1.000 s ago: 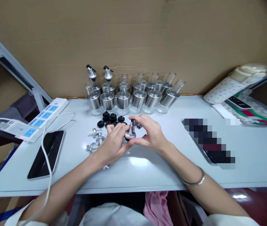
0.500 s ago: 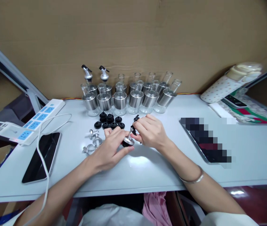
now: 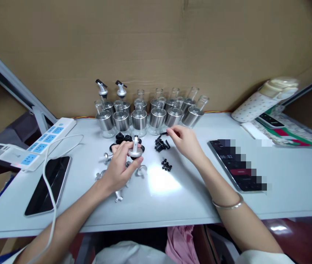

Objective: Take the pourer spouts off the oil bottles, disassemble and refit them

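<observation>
My left hand (image 3: 121,165) is closed around a silver pourer spout (image 3: 135,151) with a black base, its nozzle pointing up. My right hand (image 3: 184,143) pinches a small black lever (image 3: 163,134) between thumb and forefinger. Just below the lever lies a pile of similar black levers (image 3: 161,146). Small black caps (image 3: 166,165) form a cluster nearer to me. Loose silver spout tops (image 3: 142,170) lie around and partly under my left hand. Behind that hand are several black rubber stoppers (image 3: 120,137), some of them covered by it.
Two rows of glass bottles with steel sleeves (image 3: 139,119) stand at the back; two carry finished-looking pourers (image 3: 101,88). At left are a power strip (image 3: 48,141), a white cable and a phone (image 3: 48,185). Another phone (image 3: 237,165) and a tilted flask (image 3: 257,101) are at right.
My hands have moved apart. The left keeps the pourer spout and has shifted left, turning it upright; the right has moved off it to the black levers and pinches one.
</observation>
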Available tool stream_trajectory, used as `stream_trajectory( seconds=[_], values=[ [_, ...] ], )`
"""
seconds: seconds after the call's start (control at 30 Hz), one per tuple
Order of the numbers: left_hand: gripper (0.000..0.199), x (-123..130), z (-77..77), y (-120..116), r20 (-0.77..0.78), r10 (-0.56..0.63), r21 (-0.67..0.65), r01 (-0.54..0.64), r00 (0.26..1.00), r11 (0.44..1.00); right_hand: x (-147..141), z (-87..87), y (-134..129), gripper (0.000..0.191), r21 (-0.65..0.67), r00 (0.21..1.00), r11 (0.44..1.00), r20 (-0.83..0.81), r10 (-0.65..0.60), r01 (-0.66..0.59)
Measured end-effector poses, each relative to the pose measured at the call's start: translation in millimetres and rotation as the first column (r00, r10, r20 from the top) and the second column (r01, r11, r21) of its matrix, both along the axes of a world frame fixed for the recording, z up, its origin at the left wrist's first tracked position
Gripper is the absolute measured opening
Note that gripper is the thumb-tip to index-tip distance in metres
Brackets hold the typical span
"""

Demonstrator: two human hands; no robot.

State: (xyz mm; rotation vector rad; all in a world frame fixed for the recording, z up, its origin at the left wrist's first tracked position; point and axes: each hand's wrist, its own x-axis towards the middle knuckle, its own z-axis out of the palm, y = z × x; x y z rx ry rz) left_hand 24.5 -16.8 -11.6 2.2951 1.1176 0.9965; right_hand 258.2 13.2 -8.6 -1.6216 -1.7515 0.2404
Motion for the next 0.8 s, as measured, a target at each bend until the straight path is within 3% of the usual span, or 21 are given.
stream_trajectory(
  seconds=[0.13, 0.37, 0.5, 0.6, 0.67, 0.73, 0.8],
  values=[
    [0.021, 0, -1.7, 2, 0.001, 0.037, 0.01, -0.037, 0.999, 0.999, 4, -13.5, 9, 0.023, -0.174, 0.989, 0.983, 0.145, -0.033, 0.059],
    [0.021, 2, -1.6, 1, -0.086, 0.011, -0.044, -0.015, 0.996, 0.999, -3, -26.4, 10, 0.022, -0.213, 0.98, 0.975, 0.2, -0.011, 0.054],
    [0.023, 2, -0.4, 2, -0.048, 0.048, -0.125, -0.053, 0.998, 0.991, -1, -23.9, 7, 0.027, -0.18, 0.969, 0.979, 0.243, -0.049, 0.094],
    [0.027, 3, 0.2, 3, 0.086, 0.079, -0.276, -0.052, 0.993, 0.96, -5, -16.2, 0, 0.03, 0.04, 0.977, 0.999, 0.214, -0.026, 0.018],
    [0.031, 4, 0.5, 4, 0.249, 0.068, -0.396, 0.037, 0.966, 0.917, -13, -10.9, -8, 0.032, 0.272, 0.97, 0.944, 0.205, 0.133, -0.187],
    [0.039, 6, 0.7, 2, 0.408, 0.074, -0.479, 0.144, 0.91, 0.866, -25, -7.7, -17, 0.036, 0.437, 0.912, 0.805, 0.266, 0.311, -0.402],
    [0.047, 7, 0.6, 0, 0.476, 0.081, -0.517, 0.204, 0.876, 0.832, -38, -7.1, -25, 0.037, 0.507, 0.861, 0.697, 0.337, 0.381, -0.507]
  ],
)
